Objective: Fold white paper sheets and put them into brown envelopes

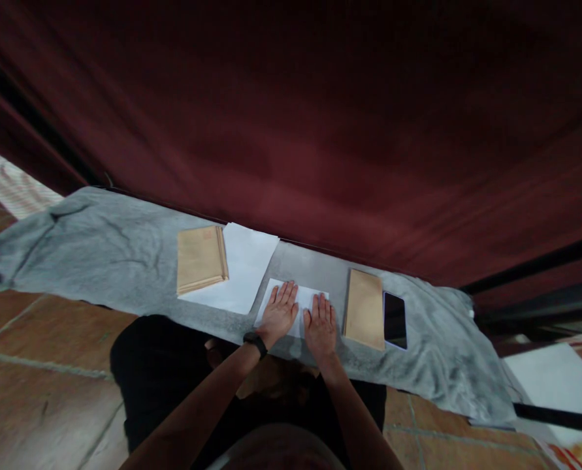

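Note:
A folded white sheet of paper (pixel 304 295) lies on the grey cloth-covered table (pixel 109 251) in front of me. My left hand (pixel 278 312), with a black watch at its wrist, presses flat on the sheet's left half. My right hand (pixel 320 324) lies flat on its right half, fingers together and pointing away from me. Neither hand grips anything.
A stack of brown envelopes (pixel 200 258) rests on white sheets (pixel 244 264) to the left. Another brown envelope stack (pixel 365 308) and a black phone (pixel 395 320) lie to the right. A dark red curtain (pixel 320 130) hangs behind the table. The floor is tiled.

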Available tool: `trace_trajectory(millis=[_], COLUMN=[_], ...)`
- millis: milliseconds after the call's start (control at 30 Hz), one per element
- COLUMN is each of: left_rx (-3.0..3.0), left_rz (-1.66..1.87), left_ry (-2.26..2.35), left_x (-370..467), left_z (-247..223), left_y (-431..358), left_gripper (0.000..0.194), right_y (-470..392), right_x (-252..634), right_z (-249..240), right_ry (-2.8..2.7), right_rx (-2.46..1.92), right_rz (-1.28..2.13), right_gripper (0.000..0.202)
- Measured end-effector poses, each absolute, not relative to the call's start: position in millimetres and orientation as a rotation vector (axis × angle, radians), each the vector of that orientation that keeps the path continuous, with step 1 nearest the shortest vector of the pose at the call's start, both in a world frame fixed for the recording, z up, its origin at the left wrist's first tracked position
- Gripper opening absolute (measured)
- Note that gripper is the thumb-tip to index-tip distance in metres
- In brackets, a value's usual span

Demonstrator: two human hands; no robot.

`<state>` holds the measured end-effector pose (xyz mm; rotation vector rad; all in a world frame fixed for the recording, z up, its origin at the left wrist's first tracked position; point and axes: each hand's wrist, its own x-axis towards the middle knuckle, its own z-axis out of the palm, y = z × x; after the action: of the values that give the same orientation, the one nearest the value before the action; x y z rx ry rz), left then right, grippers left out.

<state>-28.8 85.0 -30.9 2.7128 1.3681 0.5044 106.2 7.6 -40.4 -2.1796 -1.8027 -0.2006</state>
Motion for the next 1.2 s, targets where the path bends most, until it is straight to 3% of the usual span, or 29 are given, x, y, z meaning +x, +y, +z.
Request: trace_trajectory(millis=[400, 1200], left_rx=[2.761, 2.530], left_rz=[0.392, 0.620], left_ry=[1.346, 1.752], left_x=[-33.1, -34.4], left_z=[-31.5, -39.3], left_y=[87.9, 95.7], left_gripper=[0.057, 0.059], right_y=[35.6, 10.4], right_x=[88.1, 123.7], right_z=[-33.7, -47.3], right_ry=[-1.937, -1.711], right_rx=[-1.975, -2.175], right_rz=[-0.077, -0.271], right_gripper=[0.046, 0.053])
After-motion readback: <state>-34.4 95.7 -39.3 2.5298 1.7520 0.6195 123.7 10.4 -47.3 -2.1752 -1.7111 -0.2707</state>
